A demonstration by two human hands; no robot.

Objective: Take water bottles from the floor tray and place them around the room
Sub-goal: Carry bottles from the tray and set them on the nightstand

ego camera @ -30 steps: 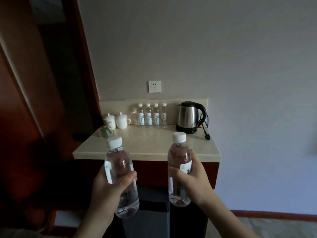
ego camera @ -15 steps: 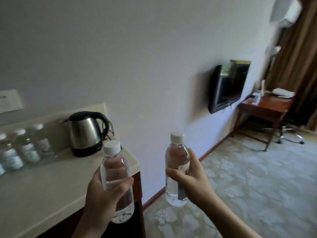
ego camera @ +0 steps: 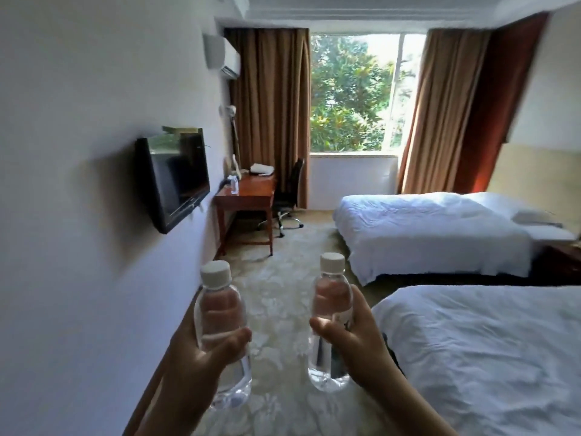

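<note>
I hold two clear water bottles with white caps upright in front of me. My left hand grips the left bottle around its middle. The right bottle is gripped by my right hand, thumb across its front. Both bottles hang over the patterned carpet, in the aisle between the left wall and the near bed. The floor tray is out of view.
A wall-mounted TV sticks out from the left wall. A wooden desk with a small bottle and an office chair stand by the window. Two white beds, near bed and far bed, fill the right side.
My view has swung right, away from the counter with the kettle and bottles, toward the room's length. Both hands still hold their bottles the same way.
</note>
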